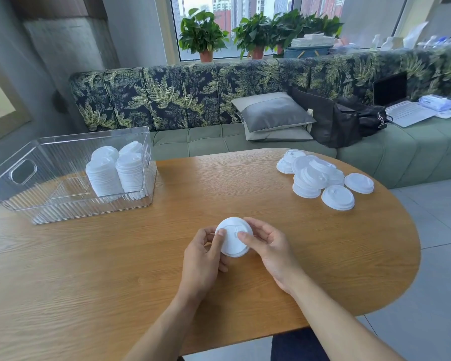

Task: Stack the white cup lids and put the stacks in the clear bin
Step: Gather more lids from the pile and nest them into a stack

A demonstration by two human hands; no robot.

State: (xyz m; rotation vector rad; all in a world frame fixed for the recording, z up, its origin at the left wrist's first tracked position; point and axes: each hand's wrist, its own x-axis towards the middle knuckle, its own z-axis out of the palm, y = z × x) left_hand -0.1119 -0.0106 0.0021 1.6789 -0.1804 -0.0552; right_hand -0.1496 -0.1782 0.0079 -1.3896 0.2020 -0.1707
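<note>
Both hands hold a small stack of white cup lids point(233, 237) just above the middle of the wooden table point(115, 269). My left hand point(203, 259) grips its left rim, thumb on top. My right hand point(268, 246) grips the right rim, thumb pressing the top lid. A pile of several loose white lids point(320, 178) lies at the table's far right. The clear bin point(24, 175) stands at the far left; several tall lid stacks point(117, 173) lean inside its right end.
A green sofa point(375, 152) with leaf-print back runs behind the table, carrying grey cushions point(274, 113), a dark bag point(349, 118) and an open laptop point(401, 105). Potted plants point(203, 35) line the window sill. The table's rounded edge point(414, 251) curves at right.
</note>
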